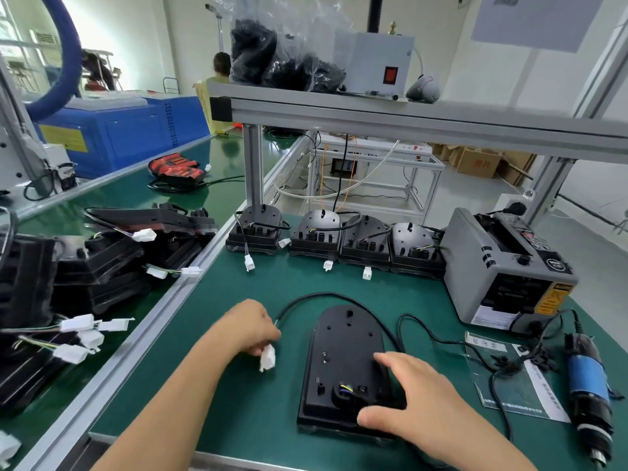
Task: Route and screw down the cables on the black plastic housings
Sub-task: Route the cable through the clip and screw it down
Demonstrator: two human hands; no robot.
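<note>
At the near edge of the desk (268,423), the left hand (251,329) is pinching the cable's (339,296) white connector (267,357) while the right hand (407,392) is resting flat on the black housing (339,355). Routing is seemingly just starting (the screwdriver (588,379) is lying untouched, right); nearby labels are proving unreadable.

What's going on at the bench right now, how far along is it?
A person has one black housing flat on the green mat. The right hand rests on its near end; the left hand pinches the white connector of its cable, which loops loosely round the far end. The electric screwdriver lies untouched at the right, so nothing is being screwed yet.
</note>
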